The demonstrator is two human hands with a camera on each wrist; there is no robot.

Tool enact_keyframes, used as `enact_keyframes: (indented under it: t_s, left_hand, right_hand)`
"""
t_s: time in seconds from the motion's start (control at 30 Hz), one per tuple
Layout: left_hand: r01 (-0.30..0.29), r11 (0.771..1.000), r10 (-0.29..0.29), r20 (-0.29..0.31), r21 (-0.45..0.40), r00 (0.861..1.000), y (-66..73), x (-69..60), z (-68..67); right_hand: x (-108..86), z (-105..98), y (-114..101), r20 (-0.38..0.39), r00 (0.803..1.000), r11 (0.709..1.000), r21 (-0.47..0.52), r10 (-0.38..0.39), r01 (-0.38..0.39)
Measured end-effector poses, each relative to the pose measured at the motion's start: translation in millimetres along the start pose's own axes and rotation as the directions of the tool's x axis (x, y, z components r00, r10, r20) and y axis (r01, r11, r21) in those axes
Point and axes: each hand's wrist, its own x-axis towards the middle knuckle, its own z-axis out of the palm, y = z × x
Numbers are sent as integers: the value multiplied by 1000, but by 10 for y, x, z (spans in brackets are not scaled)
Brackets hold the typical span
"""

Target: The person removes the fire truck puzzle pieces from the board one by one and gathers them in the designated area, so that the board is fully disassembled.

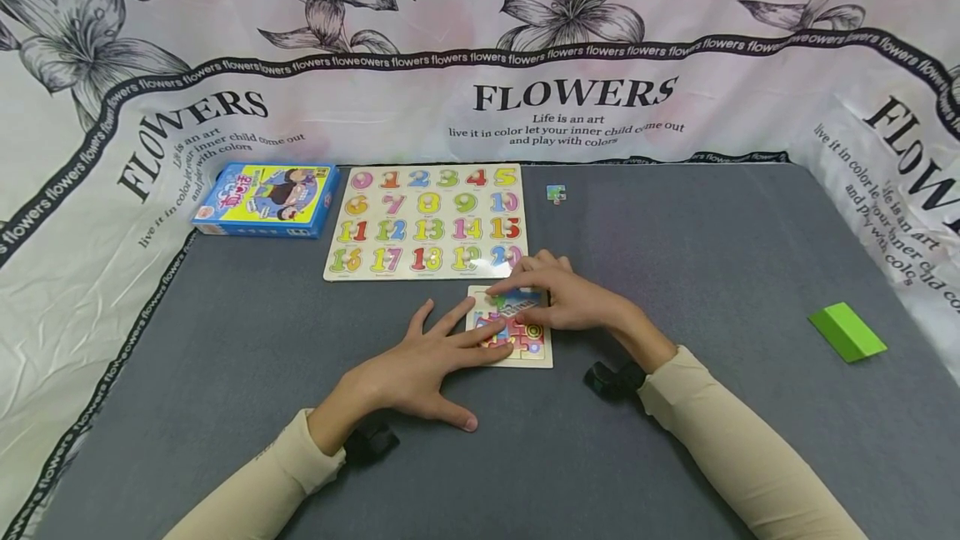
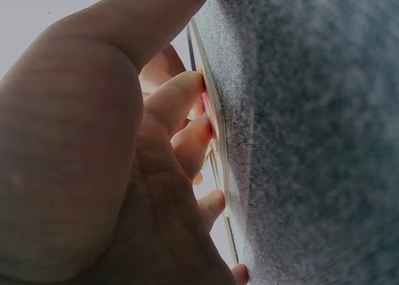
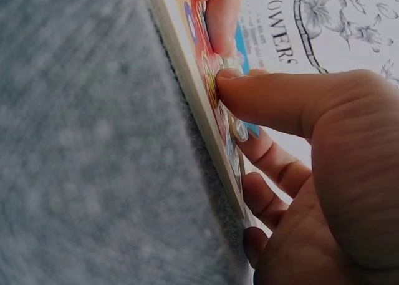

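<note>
A small jigsaw puzzle in a pale wooden frame lies on the grey table, its pieces red, blue and green. My left hand rests fingers spread, some fingertips on the puzzle's left part and the thumb out on the table. Over the puzzle's upper part, my right hand pinches a puzzle piece between thumb and index finger. The piece looks slightly raised from the board, and fingers hide much of it. One loose blue-green puzzle piece lies farther back on the table.
A number board with colourful numerals 0 to 20 lies just behind the puzzle. Left of it sits a blue and yellow box. A green block is at the far right. Flower-printed cloth hangs along the back.
</note>
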Motion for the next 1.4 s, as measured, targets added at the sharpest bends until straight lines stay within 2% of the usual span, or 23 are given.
enact_keyframes:
  t_s: [0.4, 0.97, 1.2, 1.4]
  left_hand:
    - [7, 1000, -7, -4, -1, 1000, -5, 4, 13]
    - [16, 1000, -16, 0, 5, 1000, 4, 1, 10]
    - [18, 1000, -18, 3, 5, 1000, 2, 2, 7]
    - [18, 1000, -18, 1, 10, 1000, -6, 12, 15]
  right_hand:
    - [11, 9, 40, -27, 999, 997, 69, 21, -19]
    - [19, 7, 41, -21, 999, 999, 34, 43, -42]
    - [11, 1, 57, -69, 998, 999, 38, 6, -3]
    - [-7, -36, 96, -93, 995, 998, 67, 25, -19]
